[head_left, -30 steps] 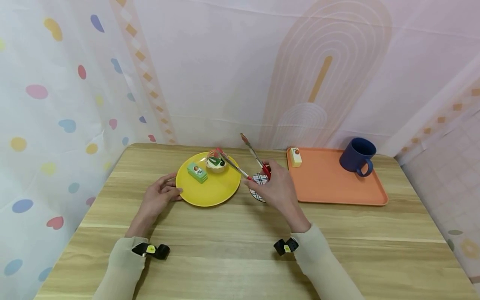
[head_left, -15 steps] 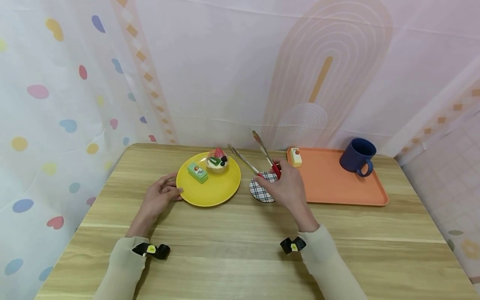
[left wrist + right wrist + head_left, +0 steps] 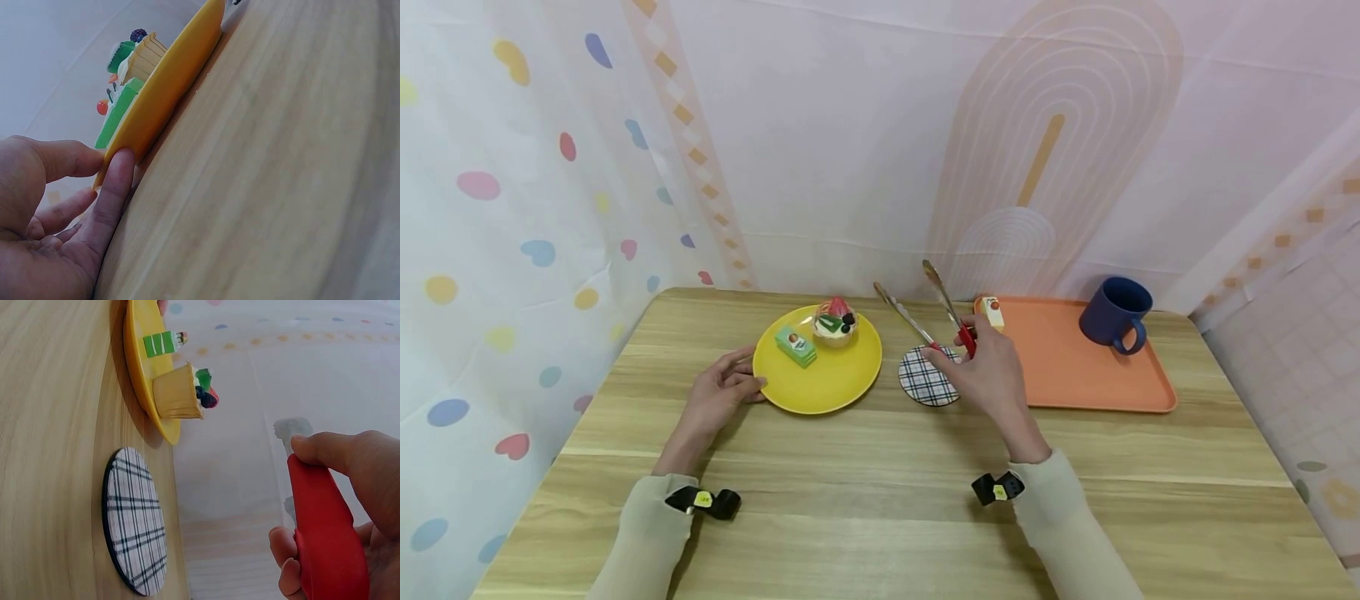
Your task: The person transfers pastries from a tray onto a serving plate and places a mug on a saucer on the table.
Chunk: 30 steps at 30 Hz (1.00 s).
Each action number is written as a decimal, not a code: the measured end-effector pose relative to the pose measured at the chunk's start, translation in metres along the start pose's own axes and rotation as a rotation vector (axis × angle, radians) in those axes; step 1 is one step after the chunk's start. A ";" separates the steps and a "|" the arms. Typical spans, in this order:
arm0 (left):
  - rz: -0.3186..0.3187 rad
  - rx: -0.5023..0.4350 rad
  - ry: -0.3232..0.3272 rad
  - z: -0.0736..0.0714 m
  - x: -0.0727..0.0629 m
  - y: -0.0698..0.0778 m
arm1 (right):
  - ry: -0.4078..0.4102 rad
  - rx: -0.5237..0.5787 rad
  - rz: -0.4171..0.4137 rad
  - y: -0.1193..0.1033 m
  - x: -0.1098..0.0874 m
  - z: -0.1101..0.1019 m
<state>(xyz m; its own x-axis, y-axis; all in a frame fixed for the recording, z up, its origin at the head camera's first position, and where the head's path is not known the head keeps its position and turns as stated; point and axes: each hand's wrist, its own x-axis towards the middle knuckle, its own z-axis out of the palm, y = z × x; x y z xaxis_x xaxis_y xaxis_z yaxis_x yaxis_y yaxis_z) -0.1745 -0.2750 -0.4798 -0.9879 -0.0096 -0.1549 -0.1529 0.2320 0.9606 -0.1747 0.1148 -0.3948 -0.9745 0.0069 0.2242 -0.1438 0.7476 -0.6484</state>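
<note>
My left hand (image 3: 718, 396) pinches the left rim of a yellow plate (image 3: 812, 392); in the left wrist view the fingers (image 3: 115, 181) lie on both sides of the rim. On the plate sit a green cake slice (image 3: 796, 347) and a fruit tart (image 3: 834, 325) topped with berries. My right hand (image 3: 988, 375) grips red-handled metal tongs (image 3: 913, 321), their arms spread apart with nothing between the tips. They are raised above the table, pointing toward the back. The right wrist view shows the red handle (image 3: 325, 531) between thumb and fingers.
A round plaid coaster (image 3: 927, 379) lies between the plate and an orange tray (image 3: 1086, 371). That tray bears a small yellow cake (image 3: 992, 312) at its back left corner and a dark blue mug (image 3: 1112, 312) at the right. A patterned curtain (image 3: 850, 167) hangs behind the table.
My right hand has moved right with the tongs, away from the tart and plate, uncovering more of the coaster. The left hand and plate stay in place.
</note>
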 end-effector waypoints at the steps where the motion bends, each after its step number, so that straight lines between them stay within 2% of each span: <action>1: -0.001 0.000 0.000 0.000 0.000 0.000 | 0.002 0.000 0.001 0.001 0.000 -0.001; 30: 0.005 0.006 -0.003 0.001 0.000 -0.002 | 0.056 -0.041 0.100 0.044 0.003 -0.024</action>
<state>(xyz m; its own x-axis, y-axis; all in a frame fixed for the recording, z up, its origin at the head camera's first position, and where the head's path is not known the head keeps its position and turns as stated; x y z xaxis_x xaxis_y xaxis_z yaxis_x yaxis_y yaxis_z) -0.1745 -0.2745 -0.4817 -0.9885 -0.0057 -0.1508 -0.1478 0.2382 0.9599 -0.1802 0.1640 -0.4054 -0.9723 0.1188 0.2014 -0.0387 0.7676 -0.6398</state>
